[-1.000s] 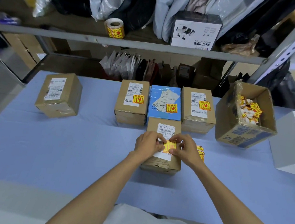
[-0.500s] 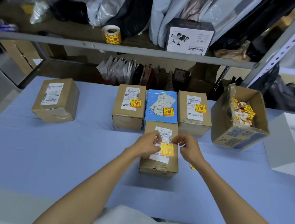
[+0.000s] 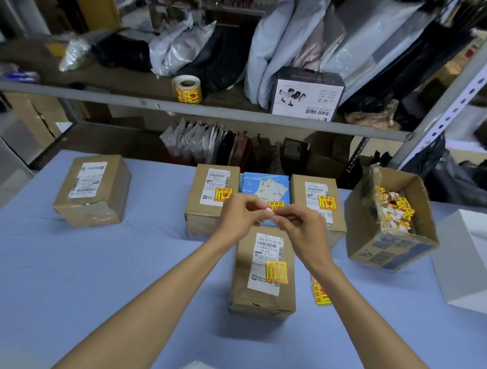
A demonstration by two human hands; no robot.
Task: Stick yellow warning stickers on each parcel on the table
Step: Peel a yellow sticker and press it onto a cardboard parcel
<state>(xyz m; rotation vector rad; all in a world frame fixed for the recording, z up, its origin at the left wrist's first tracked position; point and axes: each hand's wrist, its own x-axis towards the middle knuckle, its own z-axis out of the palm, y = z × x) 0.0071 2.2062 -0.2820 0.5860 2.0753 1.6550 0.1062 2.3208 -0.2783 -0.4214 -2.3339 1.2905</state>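
Pale blue cloth-covered table [image 3: 83, 273], bearing at centre front a brown cardboard parcel with white label [image 3: 262, 296]. Behind and right of that parcel is an open cardboard box of crumpled sticker waste [image 3: 388, 254], far to its left a brown taped parcel with label only [image 3: 93, 190], and directly behind it a blue parcel [image 3: 262, 186] between two stickered brown ones. Above its far edge, left hand [image 3: 239, 216] and right hand [image 3: 299, 232] meet, fingers curled, thumb and forefinger tips pinching a small white paper scrap [image 3: 268, 212]; just right of it lies a strip of yellow warning stickers [image 3: 321, 295], and on its label sits one square yellow warning sticker [image 3: 276, 272].
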